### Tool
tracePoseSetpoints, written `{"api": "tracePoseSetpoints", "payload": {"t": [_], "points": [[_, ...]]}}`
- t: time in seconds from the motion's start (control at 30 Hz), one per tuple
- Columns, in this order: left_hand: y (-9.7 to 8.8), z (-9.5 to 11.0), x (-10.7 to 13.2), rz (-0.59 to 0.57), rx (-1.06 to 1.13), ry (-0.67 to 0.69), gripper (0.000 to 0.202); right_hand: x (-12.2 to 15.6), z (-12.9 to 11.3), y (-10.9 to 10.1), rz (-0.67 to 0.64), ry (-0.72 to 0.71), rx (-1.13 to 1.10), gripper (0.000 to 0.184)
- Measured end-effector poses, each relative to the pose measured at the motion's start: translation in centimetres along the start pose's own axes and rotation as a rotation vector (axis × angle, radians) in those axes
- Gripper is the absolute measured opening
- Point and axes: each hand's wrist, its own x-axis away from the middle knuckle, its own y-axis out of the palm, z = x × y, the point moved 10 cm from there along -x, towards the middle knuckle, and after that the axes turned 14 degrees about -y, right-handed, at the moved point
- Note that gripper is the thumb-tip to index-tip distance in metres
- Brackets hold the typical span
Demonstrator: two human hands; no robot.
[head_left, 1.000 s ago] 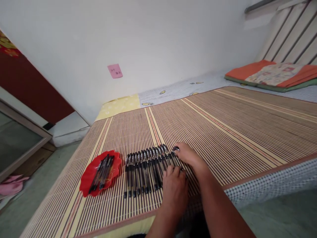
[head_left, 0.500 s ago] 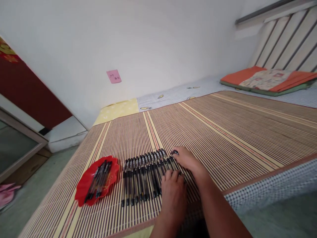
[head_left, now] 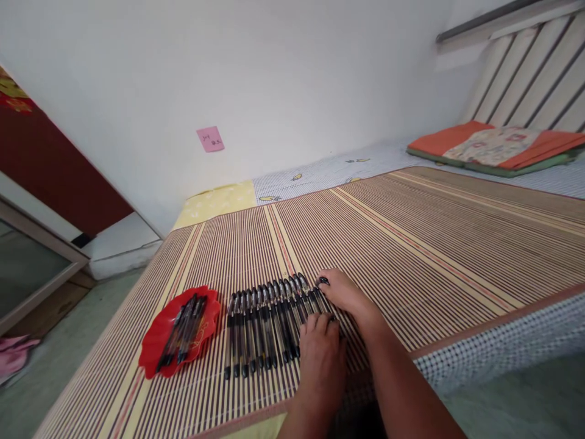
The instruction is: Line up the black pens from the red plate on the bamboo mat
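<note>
A row of several black-capped pens (head_left: 262, 329) lies side by side on the striped mat, caps toward the wall. My right hand (head_left: 340, 289) is at the row's right end, its fingers closed around the dark cap end of a pen (head_left: 323, 280). Nearer me, my left hand (head_left: 322, 353) rests over the lower part of the rightmost pens, fingers curled down at the same pen; its fingertips are partly hidden. On the left, a red scalloped plate (head_left: 153, 335) carries several more pens (head_left: 185, 329).
The striped mat (head_left: 411, 244) covers a bed along a white wall (head_left: 320, 79). A folded orange and green cloth (head_left: 493, 146) lies at the far right, near a slatted headboard (head_left: 530, 73). The bed's checked edge (head_left: 503, 347) drops to the floor. A pink note (head_left: 211, 139) hangs on the wall.
Hardly anything differs. My left hand has shifted very slightly to the right, while my right hand stays at the cap end of the pen.
</note>
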Motion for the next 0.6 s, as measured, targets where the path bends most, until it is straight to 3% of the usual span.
{"api": "tracePoseSetpoints", "payload": {"t": [0.3,0.6], "points": [[0.47,0.34,0.08,0.006,-0.014,0.036,0.007,-0.02,0.13,0.08,0.0,-0.01,-0.027,0.022],[0.71,0.24,0.1,0.012,-0.012,0.035,0.008,-0.24,0.95,0.3,0.015,0.007,-0.013,0.013]]}}
